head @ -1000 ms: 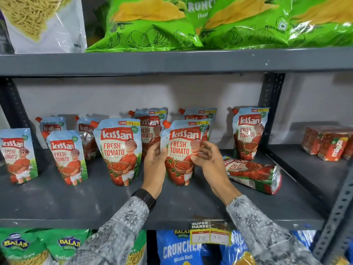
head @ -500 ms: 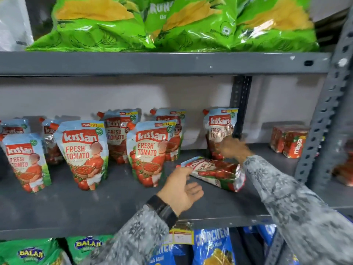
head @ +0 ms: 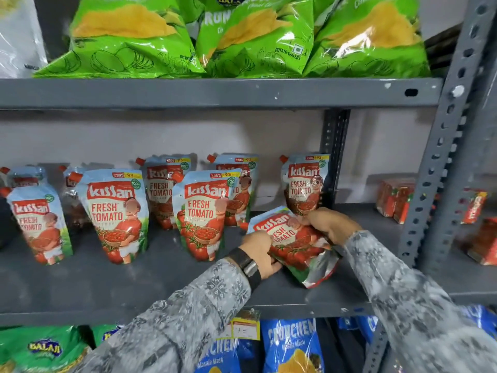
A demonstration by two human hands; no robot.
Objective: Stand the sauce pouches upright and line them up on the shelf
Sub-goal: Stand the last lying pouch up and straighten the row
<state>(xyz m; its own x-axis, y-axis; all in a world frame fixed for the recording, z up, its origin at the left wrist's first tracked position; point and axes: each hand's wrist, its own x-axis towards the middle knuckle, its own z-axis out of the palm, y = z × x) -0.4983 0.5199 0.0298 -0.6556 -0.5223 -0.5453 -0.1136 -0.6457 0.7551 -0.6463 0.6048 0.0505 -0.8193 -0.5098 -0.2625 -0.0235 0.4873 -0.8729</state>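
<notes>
Several blue-and-red Kissan tomato ketchup pouches stand upright on the grey middle shelf (head: 107,286), in a front and a back row. A front pouch (head: 203,214) stands just left of my hands, and a back pouch (head: 305,184) stands by the shelf post. One more pouch (head: 293,243) is tilted, its top raised toward the back and its silver base toward the shelf's front edge. My left hand (head: 259,253) grips its left side. My right hand (head: 332,224) grips its upper right edge.
Green crisp bags (head: 242,36) fill the shelf above; blue and green snack bags (head: 290,348) sit below. A grey perforated upright (head: 441,168) stands at the right, with small red cartons (head: 395,200) beyond it. A price tag (head: 246,328) hangs on the shelf's front edge.
Both hands left the upright front pouch and moved right to the pouch that lay flat. They now grip it, and its top end has been lifted off the shelf.
</notes>
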